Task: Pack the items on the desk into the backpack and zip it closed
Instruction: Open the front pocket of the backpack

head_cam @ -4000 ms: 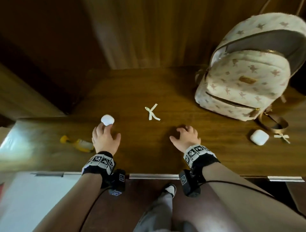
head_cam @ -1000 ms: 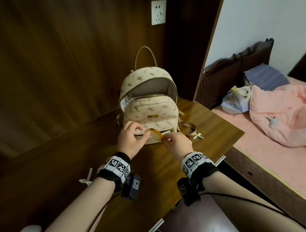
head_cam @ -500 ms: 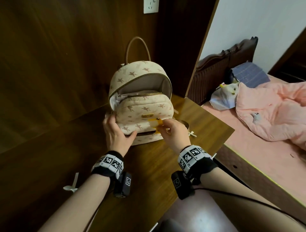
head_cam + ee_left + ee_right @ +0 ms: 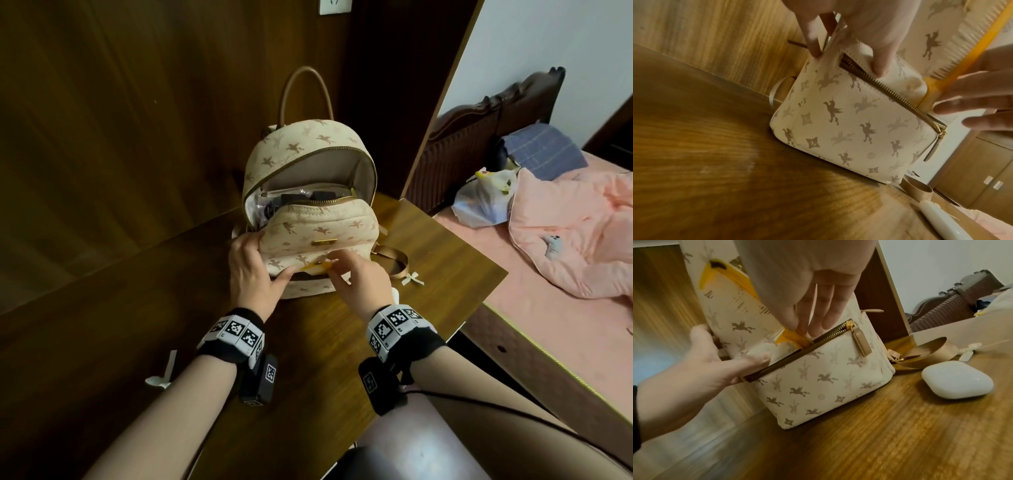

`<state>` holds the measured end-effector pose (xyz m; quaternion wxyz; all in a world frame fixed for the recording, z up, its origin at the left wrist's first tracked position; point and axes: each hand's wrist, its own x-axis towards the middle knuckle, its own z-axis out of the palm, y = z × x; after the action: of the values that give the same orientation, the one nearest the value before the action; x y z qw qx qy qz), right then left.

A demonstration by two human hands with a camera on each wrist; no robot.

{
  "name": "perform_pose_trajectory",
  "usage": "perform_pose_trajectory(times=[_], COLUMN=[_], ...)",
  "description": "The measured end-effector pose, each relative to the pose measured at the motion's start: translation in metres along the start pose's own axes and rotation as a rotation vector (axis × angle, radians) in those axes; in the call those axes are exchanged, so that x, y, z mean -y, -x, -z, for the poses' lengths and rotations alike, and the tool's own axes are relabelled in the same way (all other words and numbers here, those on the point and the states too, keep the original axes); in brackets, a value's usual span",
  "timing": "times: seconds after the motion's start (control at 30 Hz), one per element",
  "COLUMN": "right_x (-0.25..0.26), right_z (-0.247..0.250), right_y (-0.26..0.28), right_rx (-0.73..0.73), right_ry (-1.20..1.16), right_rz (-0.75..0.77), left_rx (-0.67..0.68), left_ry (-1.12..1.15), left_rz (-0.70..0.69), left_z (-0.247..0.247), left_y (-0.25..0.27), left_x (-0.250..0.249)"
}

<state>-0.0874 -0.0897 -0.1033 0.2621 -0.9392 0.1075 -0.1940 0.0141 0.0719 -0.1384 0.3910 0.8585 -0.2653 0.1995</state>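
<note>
Now, the lines below go from the comb outward.
Change: half a second ago the yellow comb [image 4: 791, 339] was held in front of the pocket flap; now one end of it is inside the open front pocket [image 4: 797, 352], and the left thumb has moved down to the pocket's zipper edge.
Comb: under the right fingertips, slanting up and away from the pocket mouth, teeth against the backpack's front.
Right hand [image 4: 359, 277]: fingers almost straight, their tips together on the comb at the pocket mouth; whether the thumb pinches it I cannot tell.
Left hand [image 4: 251, 270]: it grips the left corner of the backpack [image 4: 315, 236], the thumb on the pocket edge, the other fingers around the side; it is just beside the right hand.
Backpack: upright on the desk [image 4: 308, 359], directly beyond both hands, main compartment unzipped with dark items and clear plastic inside.
Earbud case [image 4: 957, 379]: white, on the desk just right of the right hand, near the backpack strap.
Bows: a small cream bow [image 4: 412, 278] beyond the right hand; another bow [image 4: 161, 377] well left of the left forearm.
Bed [image 4: 548, 308]: far to the right of the right arm.
</note>
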Motion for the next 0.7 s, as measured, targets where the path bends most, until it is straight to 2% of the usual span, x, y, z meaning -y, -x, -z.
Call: perform_pose_trajectory(times=[0.17, 0.33, 0.5, 0.7], right_x=[-0.006, -0.005, -0.013, -0.013], right_z=[-0.007, -0.015, -0.019, -0.024], right_y=[-0.003, 0.0, 0.003, 0.006], right_rx=[0.008, -0.019, 0.06, 0.053], right_ry=[0.028, 0.067, 0.062, 0.009], right_rz=[-0.03, 0.004, -0.067, -0.063], left_rx=[-0.018, 0.014, 0.031, 0.063], left_ry=[0.032, 0.041, 0.032, 0.029], left_rz=[0.018, 0.004, -0.006, 0.021], left_z=[0.0, 0.003, 0.005, 0.005], left_y=[0.004, 0.001, 0.002, 0.002], left_x=[0.001, 0.004, 0.004, 0.006])
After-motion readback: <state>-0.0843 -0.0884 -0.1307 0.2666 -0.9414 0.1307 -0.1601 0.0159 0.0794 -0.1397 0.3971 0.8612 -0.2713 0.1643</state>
